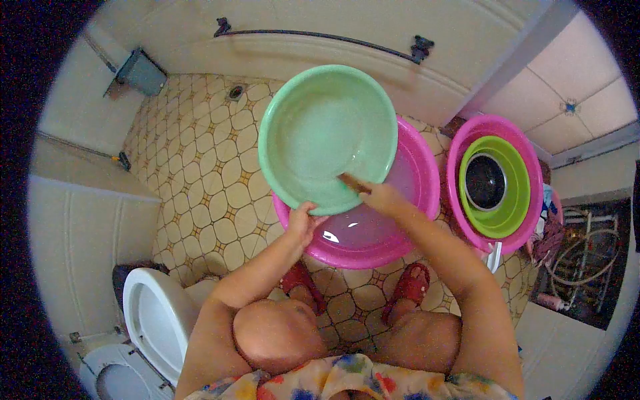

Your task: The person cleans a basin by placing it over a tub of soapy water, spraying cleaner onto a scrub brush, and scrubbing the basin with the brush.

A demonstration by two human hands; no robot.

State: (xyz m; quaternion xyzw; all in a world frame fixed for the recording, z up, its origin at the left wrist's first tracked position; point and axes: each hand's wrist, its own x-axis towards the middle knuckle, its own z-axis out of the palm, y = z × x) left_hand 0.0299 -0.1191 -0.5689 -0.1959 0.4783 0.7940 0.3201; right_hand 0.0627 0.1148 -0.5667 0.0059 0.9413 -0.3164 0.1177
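Note:
My left hand (305,221) is closed on the near rim of a light green basin (293,120), the thumb over the edge. The basin is tilted above a large pink tub (430,170) that holds cloudy water (373,227). In my right hand (383,199) is a brown scrub brush (352,182), its head against the inside of the green basin near the lower right. My fingers cover part of the brush, and its bristles are barely visible. The inside of the basin looks wet.
To the right stands another pink tub (457,207) with a lime green basin (523,167) and a dark round pan (485,180) nested inside. Cloths (550,230) lie beside it. A white toilet (137,287) is at the left, and a floor drain (235,92) lies near the far wall.

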